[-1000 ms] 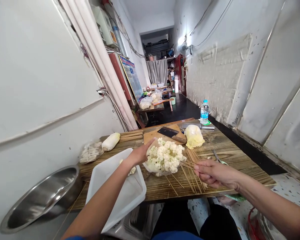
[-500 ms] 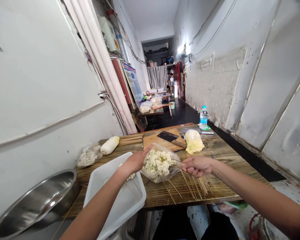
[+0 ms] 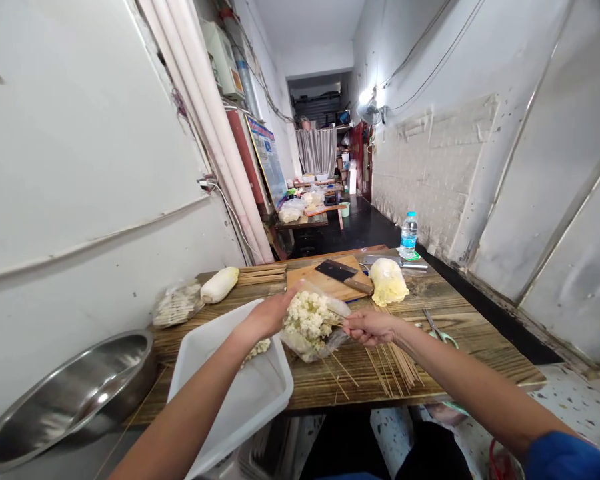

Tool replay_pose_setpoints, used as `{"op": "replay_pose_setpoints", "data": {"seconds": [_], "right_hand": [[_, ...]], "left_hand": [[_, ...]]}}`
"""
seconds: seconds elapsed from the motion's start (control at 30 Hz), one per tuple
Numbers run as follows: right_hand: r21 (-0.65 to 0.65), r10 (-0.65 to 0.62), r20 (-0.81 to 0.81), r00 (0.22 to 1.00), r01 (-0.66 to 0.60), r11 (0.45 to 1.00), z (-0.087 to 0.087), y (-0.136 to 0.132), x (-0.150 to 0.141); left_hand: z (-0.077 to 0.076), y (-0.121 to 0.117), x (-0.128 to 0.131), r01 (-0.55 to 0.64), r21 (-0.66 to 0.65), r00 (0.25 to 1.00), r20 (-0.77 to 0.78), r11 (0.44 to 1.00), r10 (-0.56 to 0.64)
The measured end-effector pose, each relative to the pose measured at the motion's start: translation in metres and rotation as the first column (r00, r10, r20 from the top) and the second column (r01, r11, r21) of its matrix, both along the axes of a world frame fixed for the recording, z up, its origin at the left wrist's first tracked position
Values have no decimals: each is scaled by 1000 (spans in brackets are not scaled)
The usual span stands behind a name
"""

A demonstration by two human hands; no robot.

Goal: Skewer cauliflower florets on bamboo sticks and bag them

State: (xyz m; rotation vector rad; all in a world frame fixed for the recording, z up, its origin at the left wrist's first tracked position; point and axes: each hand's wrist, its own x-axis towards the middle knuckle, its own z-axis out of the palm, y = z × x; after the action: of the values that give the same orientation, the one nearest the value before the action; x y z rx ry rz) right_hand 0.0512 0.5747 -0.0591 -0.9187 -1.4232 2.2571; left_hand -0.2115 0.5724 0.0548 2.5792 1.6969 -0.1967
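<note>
Clear plastic bag, filled with creamy-white cauliflower florets, rests on the brown wooden table, gripped at its rim by the left hand's fingers. The left forearm partly hides more florets inside the rectangular white plastic tub. The right hand, nearer the bag than a second ago, pinches at least one thin wooden skewer against the florets. Behind lies a dark-bladed cleaver.

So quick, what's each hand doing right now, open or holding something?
Left hand: at the clear bag of cauliflower; fingers partly hidden, grip can't be told.
Right hand: closed, holding thin wooden sticks.
</note>
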Motion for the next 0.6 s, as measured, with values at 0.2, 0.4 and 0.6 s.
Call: {"op": "replay_pose_setpoints", "data": {"seconds": [0.2,0.4,0.6], "right_hand": [[120,-77,11,997,76,990,5,1,-6],[157,-58,245,968,20,987,10,2,-21],[199,-100,347,932,31,980,17,-5,-30]], "left_hand": [[1,-6,-7,-56,-16,998,21,998,56],[9,-12,-8,-133,-2,991,15,991,133],[5,-11,-15,-263,35,965,-17,964,263]]}}
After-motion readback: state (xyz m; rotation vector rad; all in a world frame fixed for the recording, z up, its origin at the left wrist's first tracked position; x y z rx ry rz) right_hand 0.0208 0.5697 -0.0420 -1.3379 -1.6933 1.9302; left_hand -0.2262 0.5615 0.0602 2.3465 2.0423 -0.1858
